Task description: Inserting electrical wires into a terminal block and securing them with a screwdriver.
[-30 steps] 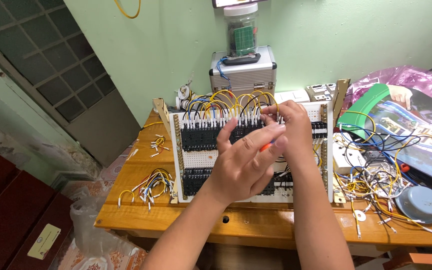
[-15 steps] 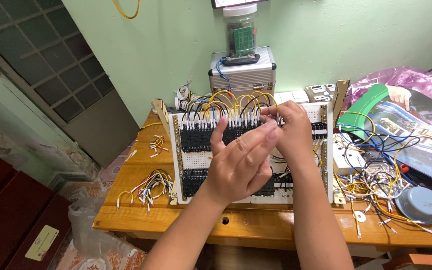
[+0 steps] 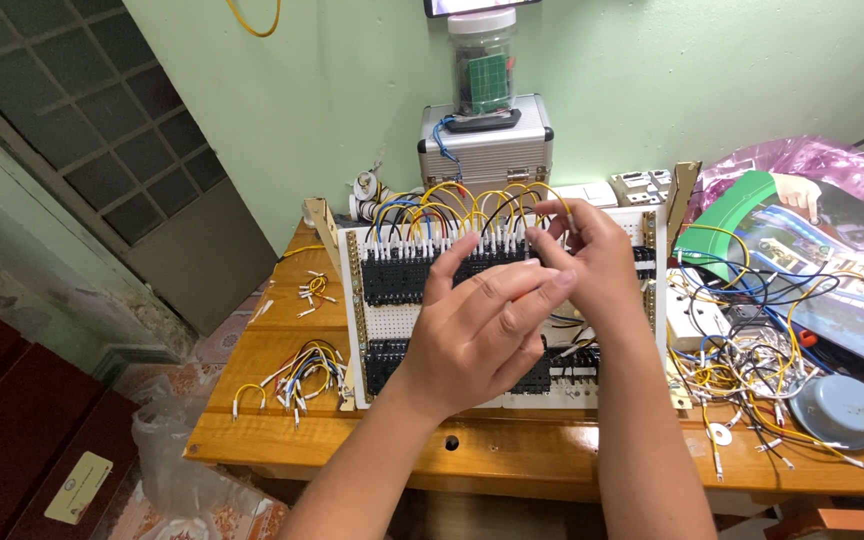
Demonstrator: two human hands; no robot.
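A white perforated panel [image 3: 392, 325] stands upright on the wooden table [image 3: 272, 445], carrying two rows of black terminal blocks [image 3: 402, 280] with yellow, blue and black jumper wires looped over the top. My right hand [image 3: 597, 265] is at the upper row, its fingertips pinched on a yellow wire [image 3: 544, 197]. In front of the panel's middle, my left hand [image 3: 477, 335] has its fingers spread and the index finger reaching toward the right hand. I see nothing held in it. Both hands hide the centre of the panel.
A metal case [image 3: 482, 145] with a clear jar [image 3: 483, 70] on top stands behind the panel. Loose wires [image 3: 300, 372] lie on the left, a tangled wire pile [image 3: 747, 360] and a grey bowl [image 3: 837, 410] on the right. Beside the table's left edge sits a plastic bag [image 3: 167, 440].
An orange object seen between my hands a second ago is no longer visible. My right hand's fingers have risen to the top wire loops, and my left hand has dropped slightly.
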